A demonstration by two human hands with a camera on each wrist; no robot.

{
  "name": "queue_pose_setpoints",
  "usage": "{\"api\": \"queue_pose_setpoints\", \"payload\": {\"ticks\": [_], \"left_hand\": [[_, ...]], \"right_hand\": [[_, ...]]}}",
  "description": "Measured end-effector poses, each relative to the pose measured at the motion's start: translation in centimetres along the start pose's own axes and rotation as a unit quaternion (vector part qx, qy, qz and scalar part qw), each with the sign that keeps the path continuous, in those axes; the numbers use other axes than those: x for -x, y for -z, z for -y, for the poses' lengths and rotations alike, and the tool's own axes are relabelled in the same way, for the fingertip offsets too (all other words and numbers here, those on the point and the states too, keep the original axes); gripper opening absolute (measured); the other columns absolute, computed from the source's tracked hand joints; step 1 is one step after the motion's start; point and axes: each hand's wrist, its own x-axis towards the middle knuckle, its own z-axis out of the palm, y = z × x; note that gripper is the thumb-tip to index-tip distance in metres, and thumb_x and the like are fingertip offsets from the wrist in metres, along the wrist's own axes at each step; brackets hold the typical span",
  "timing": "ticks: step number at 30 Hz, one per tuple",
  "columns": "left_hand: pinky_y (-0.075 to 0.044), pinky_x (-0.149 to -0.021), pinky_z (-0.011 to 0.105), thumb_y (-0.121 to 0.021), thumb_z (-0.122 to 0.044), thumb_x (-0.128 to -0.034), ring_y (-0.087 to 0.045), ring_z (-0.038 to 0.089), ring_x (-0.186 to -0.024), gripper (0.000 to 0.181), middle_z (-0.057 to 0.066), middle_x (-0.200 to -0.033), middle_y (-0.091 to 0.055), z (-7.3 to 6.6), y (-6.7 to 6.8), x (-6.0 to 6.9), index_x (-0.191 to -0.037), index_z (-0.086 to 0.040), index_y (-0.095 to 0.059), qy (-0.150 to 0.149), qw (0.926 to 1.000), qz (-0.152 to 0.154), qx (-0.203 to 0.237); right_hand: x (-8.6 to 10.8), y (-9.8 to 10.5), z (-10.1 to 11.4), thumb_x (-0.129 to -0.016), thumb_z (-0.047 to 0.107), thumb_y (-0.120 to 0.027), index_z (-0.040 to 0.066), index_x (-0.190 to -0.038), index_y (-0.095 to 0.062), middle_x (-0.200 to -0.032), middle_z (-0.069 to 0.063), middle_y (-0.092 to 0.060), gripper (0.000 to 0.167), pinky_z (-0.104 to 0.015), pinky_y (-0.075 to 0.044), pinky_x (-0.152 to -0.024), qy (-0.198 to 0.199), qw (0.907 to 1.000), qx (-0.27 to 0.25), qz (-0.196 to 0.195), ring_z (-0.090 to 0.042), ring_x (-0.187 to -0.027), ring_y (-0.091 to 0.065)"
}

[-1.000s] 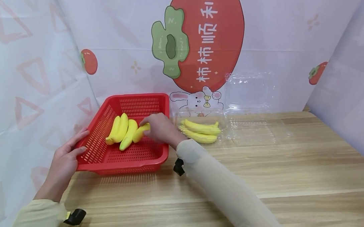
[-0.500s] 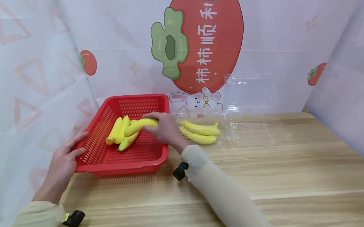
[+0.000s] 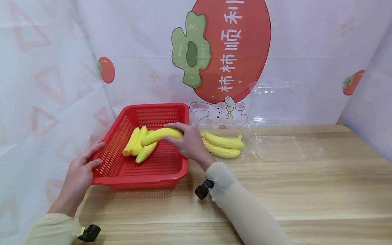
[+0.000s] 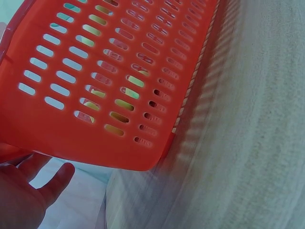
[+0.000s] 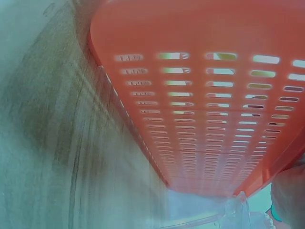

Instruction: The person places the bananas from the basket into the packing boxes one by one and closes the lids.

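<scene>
In the head view my right hand (image 3: 193, 142) pinches a yellow banana (image 3: 157, 135) between thumb and fingers, above the inside of a red perforated basket (image 3: 141, 179). More bananas (image 3: 132, 142) lie in the basket below it, partly covered by the held one. My left hand (image 3: 81, 171) rests against the basket's left rim with extended fingers; its thumb stands apart from them. In the left wrist view that hand (image 4: 24, 193) shows at the lower left, under the basket wall (image 4: 95, 148). Only a blurred part of the right hand (image 5: 288, 195) appears in the right wrist view.
Right of the basket, a clear plastic clamshell box (image 3: 246, 126) stands with its lid raised against the backdrop. Bananas (image 3: 224, 146) lie inside its left part. A printed cloth wall (image 3: 61, 69) rises close on the left. Wooden tabletop (image 3: 282, 191) extends in front and right.
My right hand has taken a banana from the basket's right side and raised it over the others. The left hand stays at the rim. The head view has shifted slightly.
</scene>
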Motion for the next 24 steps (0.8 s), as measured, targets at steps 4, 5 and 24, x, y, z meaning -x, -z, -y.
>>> {"api": "queue_pose_setpoints", "payload": {"ticks": [4, 5, 24], "left_hand": [[-0.053, -0.079, 0.007, -0.041, -0.014, -0.1125, -0.030, 0.007, -0.146, 0.054, -0.015, -0.176, -0.022, 0.0, -0.2, 0.0, -0.165, -0.024, -0.040, -0.002, 0.9999, 0.000, 0.014], [-0.053, -0.079, 0.006, -0.041, -0.014, -0.1124, -0.029, 0.007, -0.147, 0.054, -0.015, -0.176, -0.022, 0.0, -0.2, 0.1, -0.165, -0.024, -0.040, -0.002, 0.9999, 0.000, 0.015], [-0.052, -0.085, 0.004, -0.038, -0.016, -0.1133, -0.018, 0.022, -0.159, 0.055, -0.012, -0.178, -0.018, 0.0, -0.1, -0.1, -0.168, -0.023, -0.035, -0.002, 0.9999, 0.001, -0.010]], "right_hand": [[0.4, 0.2, -0.5, -0.097, 0.030, -0.080, 0.020, -0.134, -0.075, -0.099, -0.005, -0.076, 0.039, -0.021, -0.047, -0.060, 0.019, 0.9997, -0.007, -0.011, -0.013, -0.065, -0.054], [0.5, 0.2, -0.6, -0.097, 0.029, -0.080, 0.019, -0.134, -0.075, -0.100, -0.005, -0.076, 0.039, -0.021, -0.047, -0.060, 0.023, 0.9996, -0.011, -0.014, -0.013, -0.066, -0.055], [1.1, 0.4, -0.8, -0.098, 0.026, -0.079, 0.019, -0.134, -0.075, -0.121, -0.005, -0.078, 0.037, -0.021, -0.056, -0.072, 0.025, 0.9990, -0.015, -0.035, -0.017, -0.088, -0.066]]}}
